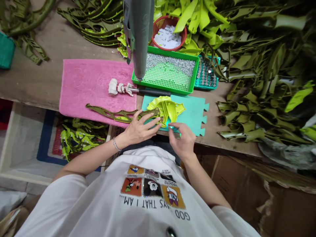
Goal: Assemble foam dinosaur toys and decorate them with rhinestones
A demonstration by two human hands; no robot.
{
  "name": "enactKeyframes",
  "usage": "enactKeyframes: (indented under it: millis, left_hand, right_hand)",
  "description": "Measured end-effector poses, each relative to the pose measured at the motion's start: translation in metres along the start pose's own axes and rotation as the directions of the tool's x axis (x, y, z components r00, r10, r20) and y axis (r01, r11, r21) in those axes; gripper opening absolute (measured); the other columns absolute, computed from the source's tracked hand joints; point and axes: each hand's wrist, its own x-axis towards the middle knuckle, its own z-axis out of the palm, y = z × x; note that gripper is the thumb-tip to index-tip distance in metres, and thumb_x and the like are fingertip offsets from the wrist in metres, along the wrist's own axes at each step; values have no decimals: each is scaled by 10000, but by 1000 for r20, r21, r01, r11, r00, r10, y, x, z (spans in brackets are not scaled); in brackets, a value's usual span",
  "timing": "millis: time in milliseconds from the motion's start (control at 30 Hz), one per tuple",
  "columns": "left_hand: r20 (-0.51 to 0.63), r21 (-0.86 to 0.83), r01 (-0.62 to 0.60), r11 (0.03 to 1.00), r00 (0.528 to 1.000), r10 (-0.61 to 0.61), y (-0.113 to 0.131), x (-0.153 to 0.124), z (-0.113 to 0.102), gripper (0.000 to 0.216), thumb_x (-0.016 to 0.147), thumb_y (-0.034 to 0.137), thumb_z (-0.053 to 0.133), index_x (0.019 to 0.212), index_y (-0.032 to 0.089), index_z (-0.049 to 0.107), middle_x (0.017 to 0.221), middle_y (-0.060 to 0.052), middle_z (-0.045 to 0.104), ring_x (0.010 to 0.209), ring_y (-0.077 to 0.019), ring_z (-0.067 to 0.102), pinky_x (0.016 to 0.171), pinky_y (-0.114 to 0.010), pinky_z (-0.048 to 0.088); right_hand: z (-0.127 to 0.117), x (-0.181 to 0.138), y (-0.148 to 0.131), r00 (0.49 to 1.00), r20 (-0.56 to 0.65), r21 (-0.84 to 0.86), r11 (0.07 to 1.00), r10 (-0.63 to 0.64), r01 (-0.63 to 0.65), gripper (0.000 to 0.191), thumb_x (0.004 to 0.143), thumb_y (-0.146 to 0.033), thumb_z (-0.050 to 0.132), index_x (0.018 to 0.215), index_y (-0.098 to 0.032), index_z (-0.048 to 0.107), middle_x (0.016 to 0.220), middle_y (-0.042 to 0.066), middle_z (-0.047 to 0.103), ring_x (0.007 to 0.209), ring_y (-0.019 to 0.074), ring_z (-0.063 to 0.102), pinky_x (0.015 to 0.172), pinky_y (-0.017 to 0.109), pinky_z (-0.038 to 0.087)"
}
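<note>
A yellow-green molded plastic part (pixel 161 106) lies on the teal foam mat (pixel 195 115), joined to or overlapped by a long olive plastic piece (pixel 106 112) that reaches left over the pink towel (pixel 96 79). My left hand (pixel 142 128) rests on their overlap, fingers stretched out and spread. Just right of the yellow-green part, my right hand (pixel 182 140) has thumb and index finger closed in a pinch. What they hold, if anything, is too small to make out. A hammer (pixel 153 92) with a cloth-wrapped head lies behind the parts.
A green basket (pixel 164 89) of small metal screws stands behind the mat, under a grey vertical tool (pixel 140 39). Nearby are a red basket (pixel 182 41) of white pieces and a teal tray (pixel 206 86). Olive parts (pixel 247 121) are piled right; assembled pieces (pixel 79 136) sit lower left.
</note>
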Motion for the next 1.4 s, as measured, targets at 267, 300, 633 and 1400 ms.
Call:
enactKeyframes:
  millis: [267,300,633,1400]
  left_hand:
    - [69,-6,12,1000,998,-11,-1,-3,2,328,946,353,613,1273,326,594,1340,-20,656,1295,-253,535,1193,-571,219]
    - [63,-6,11,1000,998,-10,-1,-3,3,325,945,358,614,1269,327,594,1341,-18,655,1297,-252,532,1194,-569,217]
    - [19,77,-37,996,999,35,-1,-1,2,283,956,363,588,1233,304,599,1334,-12,653,1282,-257,531,1196,-575,210]
    - [48,37,24,999,999,-25,4,-2,6,293,916,357,630,1205,309,615,1348,-18,642,1301,-269,490,1185,-589,194]
  right_hand:
    - [5,6,1,999,36,42,999,22,-24,77,905,-204,613,970,-226,647,870,26,758,720,161,726,660,289,586]
    - [4,7,0,998,53,45,999,22,-24,78,907,-208,609,973,-225,647,874,27,760,721,163,728,657,290,587]
    - [5,11,4,997,53,2,998,-64,64,68,904,-182,631,862,-225,662,818,23,763,723,169,716,657,299,556]
    - [-2,20,-3,991,135,51,999,2,-9,155,851,-108,574,903,-226,660,839,14,767,754,167,743,718,295,612]
